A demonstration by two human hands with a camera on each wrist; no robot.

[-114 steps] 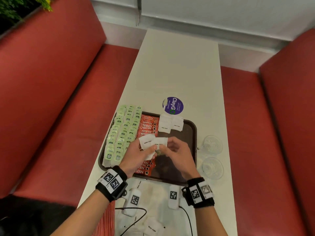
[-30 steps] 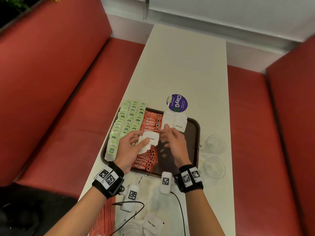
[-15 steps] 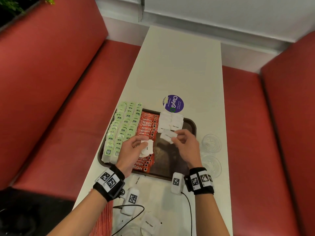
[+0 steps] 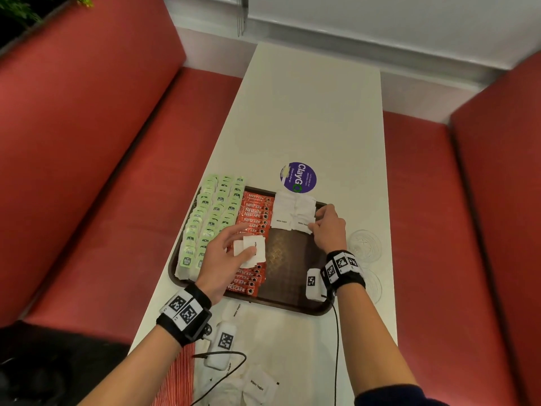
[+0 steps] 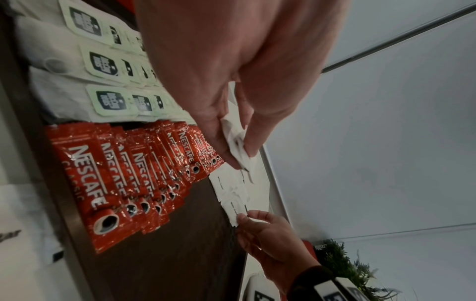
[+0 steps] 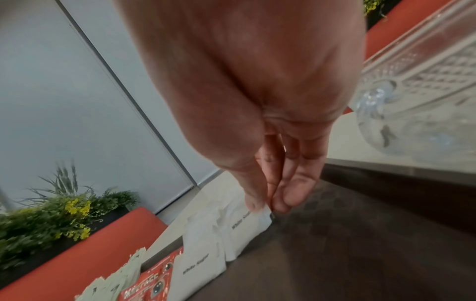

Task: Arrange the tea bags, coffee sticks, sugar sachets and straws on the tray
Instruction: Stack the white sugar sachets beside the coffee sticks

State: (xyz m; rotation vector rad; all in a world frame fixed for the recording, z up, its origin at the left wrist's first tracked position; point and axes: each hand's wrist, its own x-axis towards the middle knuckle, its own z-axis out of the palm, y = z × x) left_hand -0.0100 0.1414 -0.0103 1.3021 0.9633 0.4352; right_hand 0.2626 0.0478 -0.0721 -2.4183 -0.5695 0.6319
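Observation:
A dark brown tray [image 4: 292, 300] holds rows of green tea bags [image 4: 210, 218] at its left and red coffee sticks [image 4: 254, 218] beside them. White sugar sachets [image 4: 285, 210] lie at its far right part. My left hand [image 4: 234, 253] hovers over the coffee sticks and holds a small stack of sugar sachets [image 4: 253, 250], pinched between thumb and fingers [image 5: 239, 142]. My right hand [image 4: 319, 221] pinches the corner of a sugar sachet [image 6: 247, 226] lying in the far row on the tray. More loose sachets [image 4: 259, 386] lie on the table near me.
Two clear glass dishes [image 4: 364, 246] stand right of the tray. A purple round sticker [image 4: 298, 177] sits beyond it. Red-striped straws [image 4: 178, 376] lie at the table's near left edge. Red benches flank the white table [image 4: 307, 112].
My right hand has carried a sachet from the tray's middle up to the far row and set it beside the others. My left hand keeps its stack, shifted slightly.

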